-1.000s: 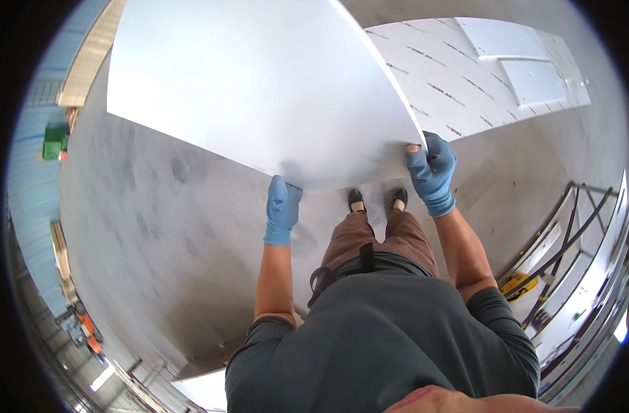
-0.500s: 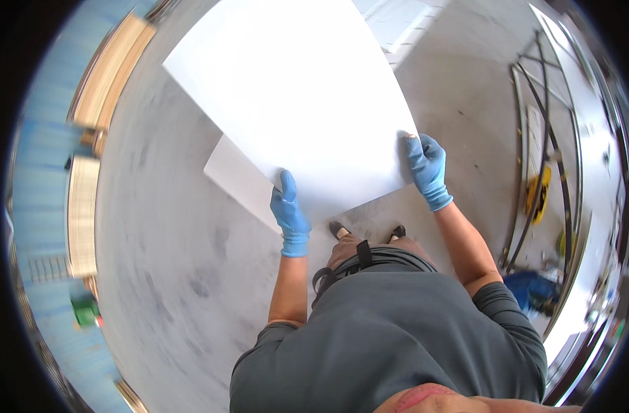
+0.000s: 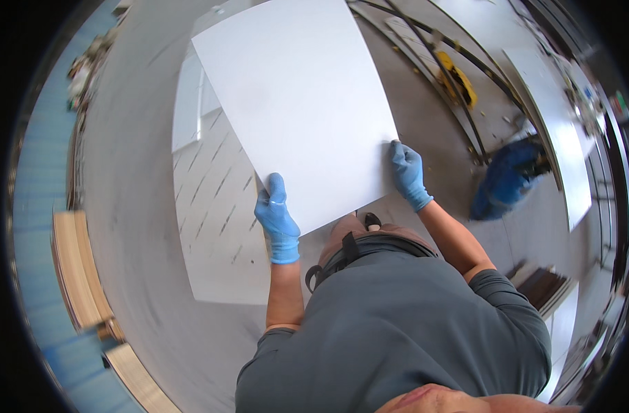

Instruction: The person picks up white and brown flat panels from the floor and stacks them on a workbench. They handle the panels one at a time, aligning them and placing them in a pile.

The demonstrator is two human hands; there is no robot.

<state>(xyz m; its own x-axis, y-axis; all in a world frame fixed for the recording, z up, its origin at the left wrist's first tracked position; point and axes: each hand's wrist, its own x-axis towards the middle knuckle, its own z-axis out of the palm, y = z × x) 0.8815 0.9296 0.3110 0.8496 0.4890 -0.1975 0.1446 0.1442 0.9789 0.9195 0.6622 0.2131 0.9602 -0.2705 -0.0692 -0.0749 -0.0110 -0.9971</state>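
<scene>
A large, flat white panel (image 3: 307,103) is held out in front of my body, tilted so that its broad face shows. My left hand (image 3: 276,215), in a blue glove, grips its near left edge with the thumb on top. On the right edge my right hand (image 3: 407,172), gloved the same way, is closed with the thumb over the surface. The fingers under the panel are hidden on both sides. Beneath it, to the left, lies a bigger pale sheet (image 3: 214,220) with dark slanted marks.
To the right are a dark metal frame (image 3: 459,89), a yellow tool (image 3: 457,79), a blue bag-like bundle (image 3: 504,182) and a white-topped bench (image 3: 548,124). Stacked wood-coloured boards (image 3: 80,268) line the left side. Grey floor (image 3: 149,138) spreads between.
My body has turned right, so the surroundings swing leftward and down in view. The marked sheet now shows under the panel. Both hands keep their grip on the panel.
</scene>
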